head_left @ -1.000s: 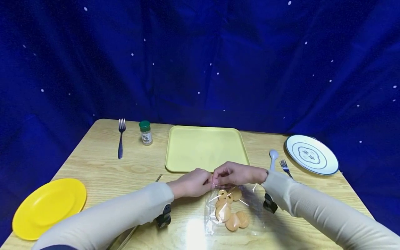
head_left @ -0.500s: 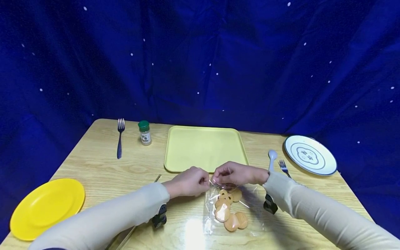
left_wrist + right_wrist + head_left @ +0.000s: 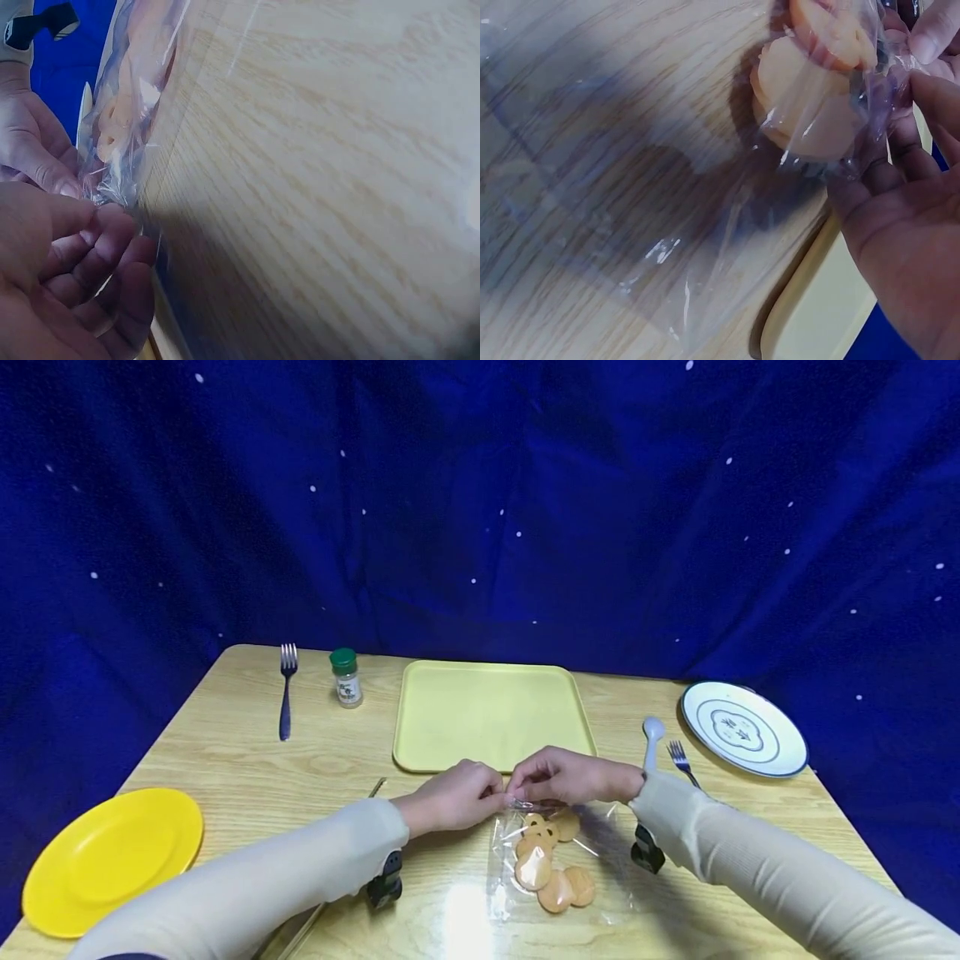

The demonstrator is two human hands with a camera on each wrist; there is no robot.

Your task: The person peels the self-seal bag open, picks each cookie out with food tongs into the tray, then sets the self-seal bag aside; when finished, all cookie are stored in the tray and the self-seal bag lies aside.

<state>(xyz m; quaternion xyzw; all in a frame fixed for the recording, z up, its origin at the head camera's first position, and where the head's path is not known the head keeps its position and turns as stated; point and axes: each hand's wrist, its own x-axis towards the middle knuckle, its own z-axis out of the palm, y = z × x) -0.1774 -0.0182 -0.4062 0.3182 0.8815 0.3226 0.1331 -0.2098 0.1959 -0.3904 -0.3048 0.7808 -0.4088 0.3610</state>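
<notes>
A clear plastic bag (image 3: 613, 881) lies on the table in front of me, holding several round, flat, tan pieces like cookies (image 3: 534, 867), some with dark holes. My right hand (image 3: 564, 777) pinches the bag's gathered top between thumb and fingers. From the other side, my left hand (image 3: 457, 795) has thumb and forefinger together on the same gathered plastic (image 3: 116, 184), its other fingers curled. The fingertips of both hands meet at that spot. In the right wrist view, the bag's loose side spreads out beside the stacked pieces (image 3: 802, 97).
A yellow tray (image 3: 491, 710) lies just beyond the hands. Left are a yellow plate (image 3: 112, 860), a fork (image 3: 287, 693) and a green-capped shaker (image 3: 347, 678). Right are a white plate (image 3: 742, 727), a pale spoon (image 3: 652, 735) and a second fork (image 3: 681, 760). A thin stick-like item (image 3: 377, 787) lies by the left arm.
My left hand drew slightly left, away from the bag's gathered top, then came back to it. My right hand stayed on the bag, which hardly moved.
</notes>
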